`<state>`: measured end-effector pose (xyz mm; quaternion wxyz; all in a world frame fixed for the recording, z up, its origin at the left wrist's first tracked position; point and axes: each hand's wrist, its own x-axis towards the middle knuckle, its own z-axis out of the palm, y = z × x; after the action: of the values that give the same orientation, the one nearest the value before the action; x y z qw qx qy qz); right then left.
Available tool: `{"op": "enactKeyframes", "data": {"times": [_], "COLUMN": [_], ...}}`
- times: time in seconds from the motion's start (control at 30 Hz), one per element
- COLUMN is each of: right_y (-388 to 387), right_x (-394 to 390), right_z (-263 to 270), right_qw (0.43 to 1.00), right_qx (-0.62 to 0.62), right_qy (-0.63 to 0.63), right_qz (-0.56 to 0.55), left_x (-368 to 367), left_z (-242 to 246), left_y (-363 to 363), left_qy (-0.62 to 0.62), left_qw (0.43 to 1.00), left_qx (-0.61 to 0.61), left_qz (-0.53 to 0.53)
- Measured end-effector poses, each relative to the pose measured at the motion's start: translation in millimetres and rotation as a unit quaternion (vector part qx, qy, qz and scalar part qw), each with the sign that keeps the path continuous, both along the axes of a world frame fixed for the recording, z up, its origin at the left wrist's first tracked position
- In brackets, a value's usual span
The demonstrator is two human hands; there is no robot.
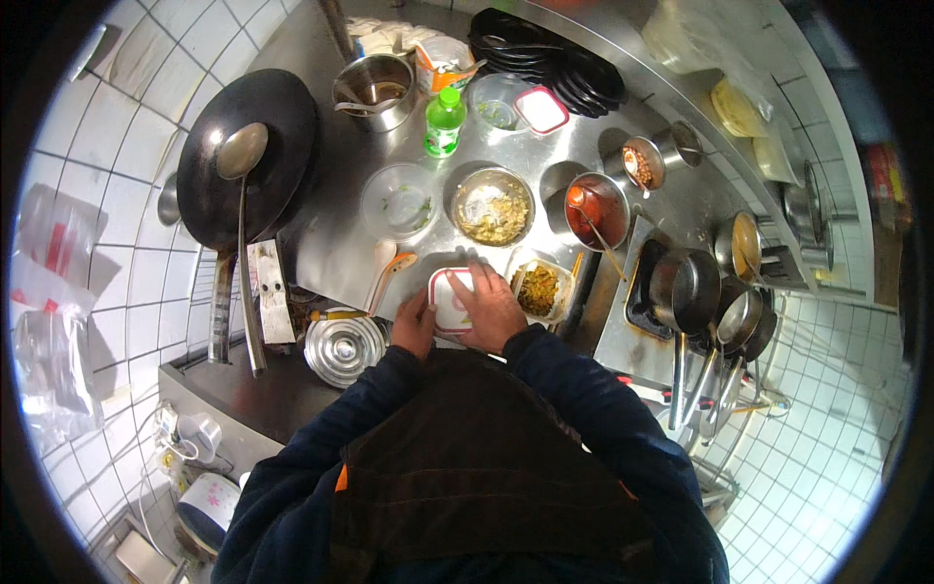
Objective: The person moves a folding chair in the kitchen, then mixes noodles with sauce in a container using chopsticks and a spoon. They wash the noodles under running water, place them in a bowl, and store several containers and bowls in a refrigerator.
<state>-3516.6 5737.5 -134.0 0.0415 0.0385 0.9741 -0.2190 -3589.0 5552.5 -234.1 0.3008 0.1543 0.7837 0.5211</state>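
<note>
Both hands are at a small square container with a white, red-rimmed lid (446, 303), close in front of me. My left hand (414, 323) touches its left side, fingers bent. Across the lid's right part lies my right hand (492, 308), fingers spread; its palm side is hidden. Right of it stands a clear container of chopped greens (540, 288). Beyond the hands are a steel bowl of pale chopped food (493, 207), a clear bowl with green scraps (400, 202) and a pot of red sauce (597, 212). Two spoons (389, 274) lie to the left of the container.
A wok with a ladle (243, 152) stands at left, above a ringed metal lid (345, 350). Behind are a steel pot (374, 91), a green bottle (445, 123) and stacked black plates (540, 58). Frying pans (684, 290) crowd the right, under a metal shelf (730, 95).
</note>
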Motion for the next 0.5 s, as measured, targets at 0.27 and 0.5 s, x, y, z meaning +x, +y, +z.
{"op": "enactKeyframes", "data": {"times": [0.27,0.5], "right_y": [-8.3,-3.7], "right_x": [1.4,-2.6], "right_z": [-15.4,-8.4], "right_qw": [0.998,0.997], "right_qx": [0.061,0.063], "right_qy": [0.02,-0.044], "right_qz": [-0.005,0.012], "left_x": [17.2,9.5], "left_z": [-11.2,-22.7], "left_y": [-5.3,3.4], "left_qy": [-0.169,0.006], "left_qw": [0.983,0.998], "left_qx": [0.051,0.059], "left_qz": [0.056,0.038]}}
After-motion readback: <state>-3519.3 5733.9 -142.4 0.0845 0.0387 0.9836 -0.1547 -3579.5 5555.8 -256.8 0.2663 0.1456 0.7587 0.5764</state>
